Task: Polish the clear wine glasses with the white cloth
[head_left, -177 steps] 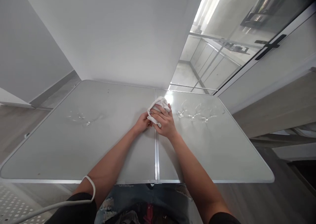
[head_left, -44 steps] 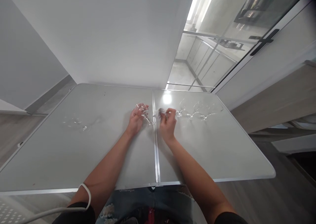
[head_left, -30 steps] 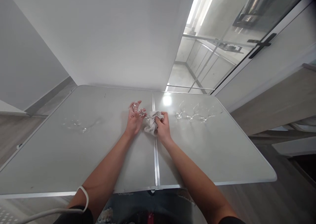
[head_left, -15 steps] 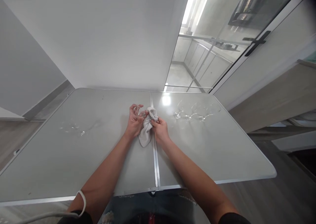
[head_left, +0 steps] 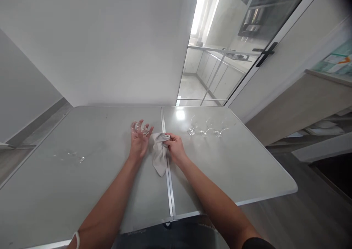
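Three glasses [head_left: 205, 133] were stood right of the cloth [head_left: 159, 155], presumably against knocks. Left of it, a held glass [head_left: 138, 126] was cupped by the left hand [head_left: 139, 142]; the cloth was pinched by the right hand [head_left: 176, 146].

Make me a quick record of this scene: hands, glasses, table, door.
Left hand: fingers around a clear glass
Right hand: gripping a white cloth, which hangs down from it
Right of hands: three stemmed glasses in a row
Left of hands: more glassware, too faint to count
Table: pale top, metal centre seam
Door: black handle
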A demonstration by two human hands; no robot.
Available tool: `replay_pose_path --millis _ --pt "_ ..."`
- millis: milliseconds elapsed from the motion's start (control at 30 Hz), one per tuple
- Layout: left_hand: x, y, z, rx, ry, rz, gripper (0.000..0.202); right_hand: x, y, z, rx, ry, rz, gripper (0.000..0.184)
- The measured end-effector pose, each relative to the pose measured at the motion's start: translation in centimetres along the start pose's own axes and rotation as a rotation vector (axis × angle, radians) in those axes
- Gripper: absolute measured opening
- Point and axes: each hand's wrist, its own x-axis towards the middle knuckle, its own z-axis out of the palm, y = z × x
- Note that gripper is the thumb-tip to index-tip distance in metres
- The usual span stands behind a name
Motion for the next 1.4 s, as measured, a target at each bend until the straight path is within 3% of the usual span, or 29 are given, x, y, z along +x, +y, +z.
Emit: replay_pose_path --millis 100,233,467,700,800,933,1000,1100,1267,1400 --pt "0.1 0.0 -0.1 0.012 0.021 -0.037 0.043 0.0 -0.7 -0.5 -0.142 -0.053 -0.122 0.016" --pt "-0.2 -0.2 0.5 0.084 -0.062 -0.126 0.053 -0.5 -1.7 -0.7 -0.484 -0.164 -0.361 0.024" --pt "-1.1 -0.3 1.0 0.161 -0.284 -0.257 0.069 -1.0 0.2 0.4 -1.181 -0.095 -0.461 0.011" --pt "-1.1 -0.6 1.0 0.208 -0.37 -0.257 0.07 -0.3 0.6 -0.3 -1.31 -0.089 -0.373 0.01" --pt "-1.1 -0.7 1.1 0.206 -0.39 -0.248 0.07 -0.3 0.2 -0.1 -1.356 -0.096 -0.406 0.009" --pt "-0.7 -0.4 1.2 0.101 -0.316 -0.226 0.088 -0.7 -0.8 -0.3 -1.35 -0.062 -0.48 0.016" --pt "-0.4 -0.3 0.9 0.063 -0.239 -0.216 0.08 -1.2 -1.5 -1.5 -1.282 -0.008 -0.448 0.019" --pt "-0.1 -0.4 0.1 0.067 -0.179 -0.238 0.044 -2.5 -2.5 -4.9 -1.1 0.101 -0.358 0.021" --pt "-0.3 -0.7 -0.2 0.168 -0.33 -0.279 0.037 -4.4 -4.0 -11.7 -1.067 0.35 -0.277 0.022" --pt "-0.4 -0.7 -0.1 0.234 -0.392 -0.293 0.039 -3.8 -4.7 -14.5 -1.141 0.454 -0.223 0.027"
